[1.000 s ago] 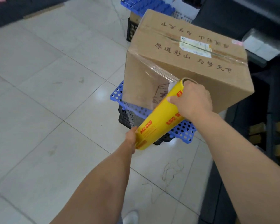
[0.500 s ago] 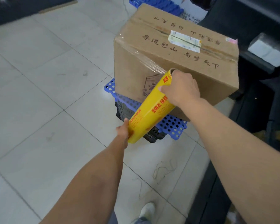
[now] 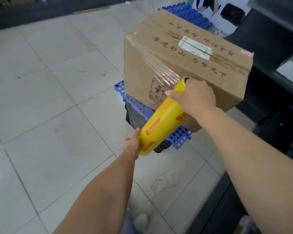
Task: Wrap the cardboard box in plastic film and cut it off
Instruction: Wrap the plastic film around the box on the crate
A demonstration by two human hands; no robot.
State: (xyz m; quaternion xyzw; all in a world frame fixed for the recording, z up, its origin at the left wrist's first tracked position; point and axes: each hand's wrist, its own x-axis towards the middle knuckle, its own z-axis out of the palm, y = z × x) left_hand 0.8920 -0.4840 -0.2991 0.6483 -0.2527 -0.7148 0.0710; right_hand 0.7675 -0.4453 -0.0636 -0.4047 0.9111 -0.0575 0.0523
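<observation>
Head view: the cardboard box [image 3: 184, 65] sits upper right on a blue pallet [image 3: 181, 137], with plastic film [image 3: 159, 70] across its near face. The right hand [image 3: 194, 97] has its fingers clamped on the yellow roll [image 3: 161, 125] at the top; the left hand [image 3: 132, 144] grips the bottom.

Blue perforated panel [image 3: 139, 105] on black crate [image 3: 161, 147], grey tiled floor [image 3: 57, 98], loose string [image 3: 165, 183]

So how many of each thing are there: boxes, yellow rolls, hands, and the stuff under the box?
cardboard box: 1
yellow film roll: 1
blue holey board under the box: 1
black crate below the board: 1
hands: 2, left hand and right hand
Total: 6
</observation>
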